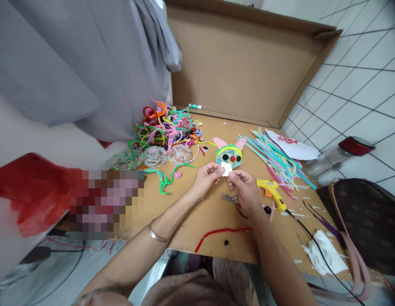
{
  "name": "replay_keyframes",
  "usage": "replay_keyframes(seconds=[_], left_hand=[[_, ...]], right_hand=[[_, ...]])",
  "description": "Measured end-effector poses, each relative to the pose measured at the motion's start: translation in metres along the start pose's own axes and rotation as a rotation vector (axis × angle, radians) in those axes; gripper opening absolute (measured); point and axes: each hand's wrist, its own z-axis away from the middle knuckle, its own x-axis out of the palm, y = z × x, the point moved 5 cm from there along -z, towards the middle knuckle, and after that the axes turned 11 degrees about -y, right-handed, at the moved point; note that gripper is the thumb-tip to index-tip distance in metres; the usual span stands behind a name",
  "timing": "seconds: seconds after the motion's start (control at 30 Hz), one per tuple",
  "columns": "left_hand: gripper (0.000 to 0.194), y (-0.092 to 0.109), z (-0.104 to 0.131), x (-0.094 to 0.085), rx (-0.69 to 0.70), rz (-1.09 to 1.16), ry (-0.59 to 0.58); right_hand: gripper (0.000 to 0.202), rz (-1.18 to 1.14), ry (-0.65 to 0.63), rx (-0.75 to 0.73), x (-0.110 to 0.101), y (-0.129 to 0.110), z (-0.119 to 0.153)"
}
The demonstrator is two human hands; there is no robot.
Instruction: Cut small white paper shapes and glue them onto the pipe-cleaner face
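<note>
A small white piece of paper (226,169) is pinched between my two hands over the middle of the table. My left hand (208,177) grips its left side, and my right hand (244,185) its right lower corner. Just beyond the paper lies a round animal face (232,152) with pink ears, black button eyes, a red nose and a yellow-green band. Scissors (229,198) rest beneath my right hand, their handles partly hidden. A yellow glue gun (274,192) lies right of that hand, its cord trailing toward the table's front.
Coloured pipe cleaners (165,127) are heaped at the back left; straight ones (277,155) lie at the right. A bottle (340,155), a brown bag (363,221) and crumpled tissue (325,253) line the right side. A cardboard panel (248,63) stands behind.
</note>
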Motion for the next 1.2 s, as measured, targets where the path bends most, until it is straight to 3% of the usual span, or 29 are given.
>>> replay_keyframes(seconds=[0.17,0.33,0.43,0.57,0.9,1.03,1.2], left_hand=[[0.031,0.000,0.001,0.000,0.030,-0.008,0.035],[0.034,-0.001,0.001,-0.002,0.031,0.037,0.056],[0.035,0.004,0.003,-0.001,0.066,-0.089,0.058],[0.035,0.010,0.006,0.004,0.098,-0.242,0.032],[0.046,0.004,0.004,0.002,0.096,-0.203,0.006],[0.038,0.007,0.005,0.007,0.081,-0.200,-0.016],[0.035,0.003,0.004,0.009,0.056,-0.113,-0.007]], right_hand=[[0.021,0.133,-0.039,0.013,0.002,-0.004,0.001],[0.018,0.104,-0.118,-0.011,0.006,-0.003,0.002],[0.017,0.072,-0.128,-0.016,0.006,-0.002,0.003],[0.017,0.063,-0.073,-0.019,0.003,-0.002,0.003],[0.019,0.051,0.005,-0.072,0.001,0.002,0.002],[0.023,0.073,0.087,-0.088,-0.004,-0.001,0.001],[0.024,0.064,0.079,-0.075,-0.005,-0.003,0.002]])
